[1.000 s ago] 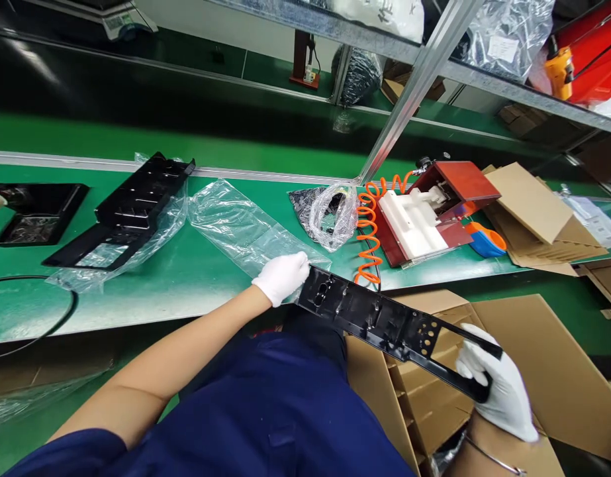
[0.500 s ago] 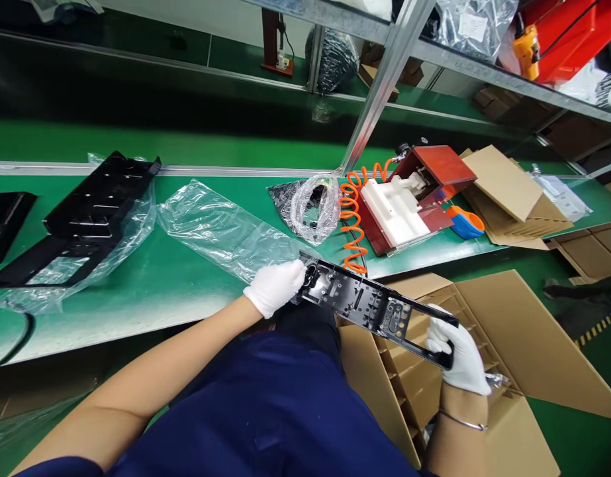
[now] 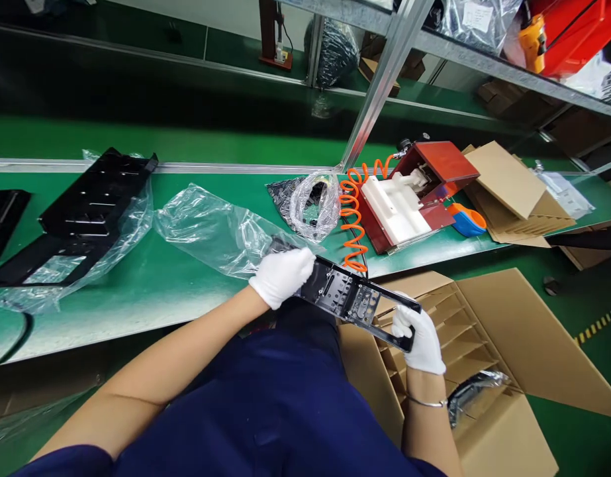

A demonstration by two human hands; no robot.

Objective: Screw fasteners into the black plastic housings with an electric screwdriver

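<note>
Both hands are on it — the panel [image 3: 335,291] lies slung between the two sets of fingers, its long axis running from the right fingers, leftward and away from the body, under the left fingers and on into the bag [image 3: 210,228]. That line is what matters here: panel and bag lie end to end, roughly lined up, with the left hand [image 3: 282,277] right at the join. It's the nearer hand to the leading end; the right hand [image 3: 423,338] has the trailing one.

The right fingers are curled tight on the panel's end frame, hooked through its window. The left fingers are bunched closed at the bag's mouth, seemingly on the film; whether they pinch the panel too cannot be told, as the hand covers the crossing.

Just past the left fingers, the leading end shows dark through the film, its outline blurred by creases. The rest of the bag stretches farther left over the bench [image 3: 136,318]. Below the right fingers sits the open carton [image 3: 528,331], its inside partly hidden by the right forearm [image 3: 427,391]; a wrapped bundle [image 3: 476,391] in there is hard to identify. And well left of the left fingers, a black part [image 3: 10,218] is cut off by the view's edge.
</note>
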